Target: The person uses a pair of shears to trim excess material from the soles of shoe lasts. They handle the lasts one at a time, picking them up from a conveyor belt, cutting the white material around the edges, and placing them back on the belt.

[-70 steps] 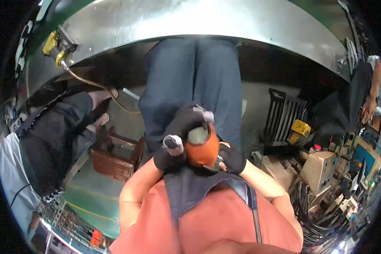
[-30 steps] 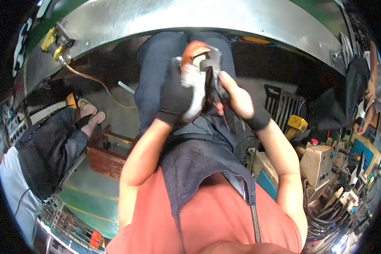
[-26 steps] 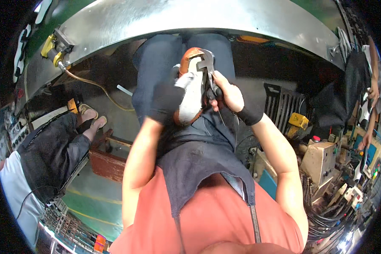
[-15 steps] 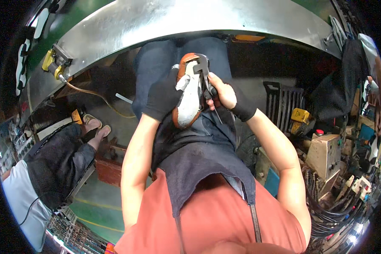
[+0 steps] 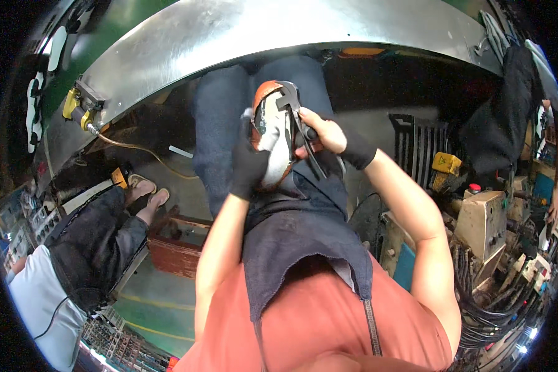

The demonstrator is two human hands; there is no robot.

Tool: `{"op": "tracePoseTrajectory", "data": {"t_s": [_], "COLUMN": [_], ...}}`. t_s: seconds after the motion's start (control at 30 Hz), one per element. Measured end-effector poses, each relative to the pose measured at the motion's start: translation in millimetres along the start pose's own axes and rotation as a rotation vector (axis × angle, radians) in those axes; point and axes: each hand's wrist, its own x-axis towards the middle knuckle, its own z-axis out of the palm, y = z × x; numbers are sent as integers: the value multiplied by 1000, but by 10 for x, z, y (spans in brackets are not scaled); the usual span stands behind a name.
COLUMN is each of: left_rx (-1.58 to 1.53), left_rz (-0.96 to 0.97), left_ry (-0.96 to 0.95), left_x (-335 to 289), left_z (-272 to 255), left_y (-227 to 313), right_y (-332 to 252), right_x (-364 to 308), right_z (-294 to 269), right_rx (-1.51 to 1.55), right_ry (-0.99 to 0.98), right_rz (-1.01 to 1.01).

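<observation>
A brown leather shoe (image 5: pixel 280 146) rests bottom up on my lap, its underside pale grey-white and its orange-brown leather edge showing at the far end. My left hand (image 5: pixel 249 162), in a black fingerless glove, is wrapped around the shoe's left side. In my right hand (image 5: pixel 327 134), also gloved with bare fingers, are metal pincers (image 5: pixel 289 99). The pincers' head lies at the far end of the shoe, over its right edge. Their handles run back under my right fingers, which partly hide them. Whether the jaws grip the leather cannot be made out.
Beyond my knees curves a metal bench (image 5: pixel 229 31). A yellow air tool (image 5: pixel 79 110) with a hose lies at its left end. Another person (image 5: pixel 90 248) sits at left, near a red-brown wooden box (image 5: pixel 178 255). To the right are a black slatted plastic piece (image 5: pixel 420 146) and a beige control box (image 5: pixel 482 224).
The shoe and pincers have shifted slightly left, and the shoe has turned a little. My left hand has slid nearer to me along the shoe's side.
</observation>
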Motion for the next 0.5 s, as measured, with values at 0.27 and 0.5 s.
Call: {"op": "tracePoseTrajectory", "data": {"t_s": [0.27,0.5], "left_rx": [262,300], "left_rz": [114,112], "left_ry": [-349,-214], "left_x": [-112,-113], "left_z": [-346,-242], "left_y": [213,193], "right_y": [-491,-270], "right_x": [-231,10], "right_z": [-231,-118], "right_rx": [-1168,-1598], "right_ry": [-136,115], "right_rz": [-150,-597]}}
